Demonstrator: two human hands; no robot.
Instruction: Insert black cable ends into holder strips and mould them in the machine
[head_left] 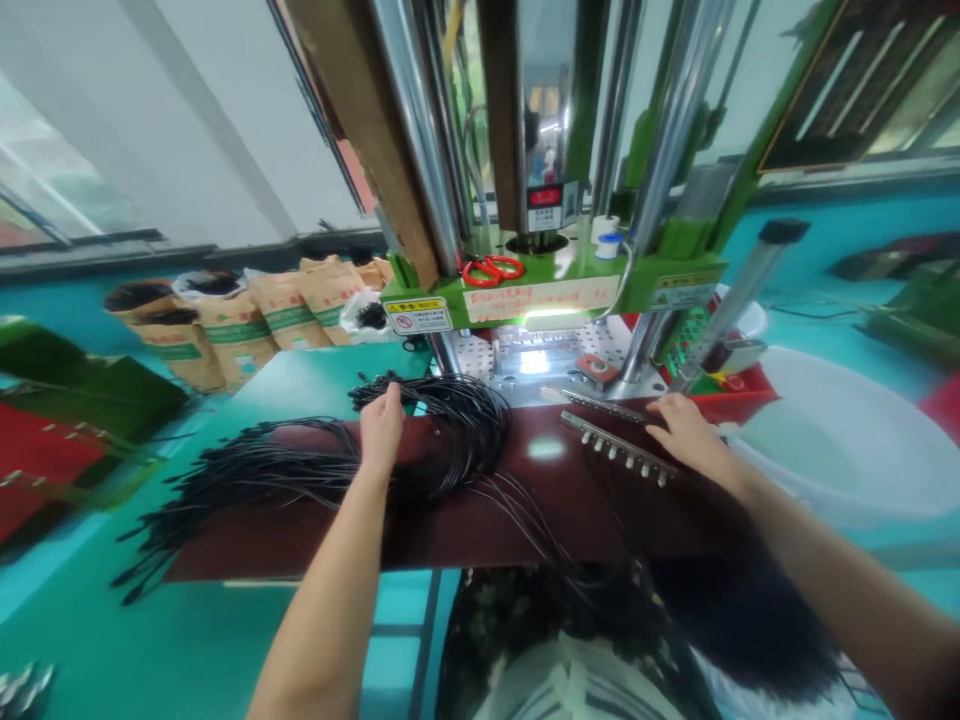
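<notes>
My left hand [381,425] is closed at the connector ends of a looped bundle of black cables [472,425]; how many are in its fingers is hidden. More black cables [255,465] fan out to the left across the dark red board [525,520]. On the right, my right hand [686,430] pinches the near end of a slim metal strip [600,404]. Just in front of that strip lies a second metal bar [619,448] with a row of small white pieces along its edge. A few loose cables [525,520] run toward my lap.
A green press [555,295] with chrome columns stands behind the board, red-handled scissors [493,270] on its crossbeam. Under it is a lit metal mould [536,360]. Paper sacks [285,310] stand back left. A red bin [739,395] and a white tub [847,430] are at right.
</notes>
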